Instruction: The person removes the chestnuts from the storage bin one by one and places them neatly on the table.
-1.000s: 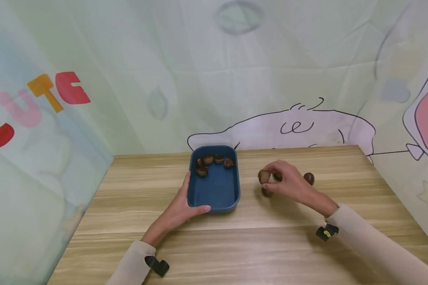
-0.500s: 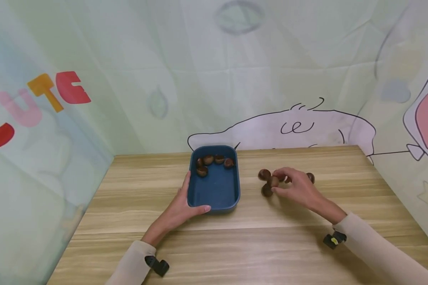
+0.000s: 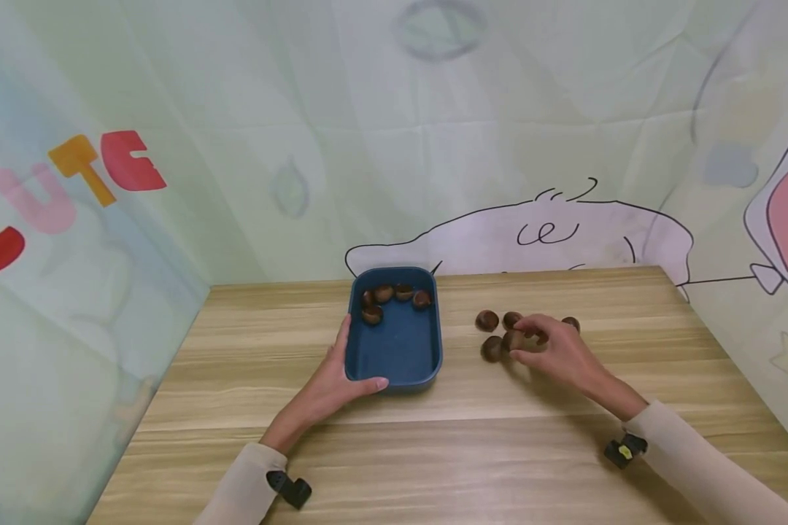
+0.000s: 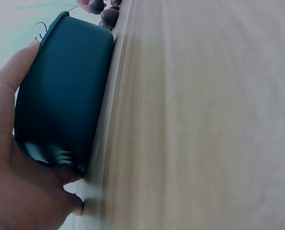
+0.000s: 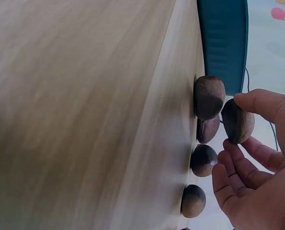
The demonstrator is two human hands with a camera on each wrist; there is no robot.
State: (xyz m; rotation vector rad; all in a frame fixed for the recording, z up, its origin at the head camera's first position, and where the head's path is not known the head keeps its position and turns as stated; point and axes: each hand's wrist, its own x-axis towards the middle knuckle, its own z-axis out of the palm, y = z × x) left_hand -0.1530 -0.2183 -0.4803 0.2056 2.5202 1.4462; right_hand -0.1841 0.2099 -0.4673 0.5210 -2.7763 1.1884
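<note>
My right hand [image 3: 558, 351] pinches a brown chestnut [image 5: 239, 122] between thumb and fingertips, just over the table's right part. Close around it lie several loose chestnuts, among them one at the far left [image 3: 487, 321] and one in front [image 3: 492, 349]. Another chestnut [image 3: 570, 324] is partly covered by the hand. A blue rectangular box [image 3: 403, 354] stands left of them, with several chestnuts [image 3: 384, 294] along its far end. My left hand [image 3: 328, 379] holds the box's near left corner, thumb along the front wall and fingers along the left side.
The wooden table [image 3: 433, 459] meets a printed cloth backdrop [image 3: 368, 146] at its far edge. A small black device is strapped at each wrist, at the beige sleeves [image 3: 249, 477].
My right hand has gone from the leftmost loose chestnut a little to the right and nearer, now pinching a different chestnut. That leftmost one lies apart on the table. My left hand stays put.
</note>
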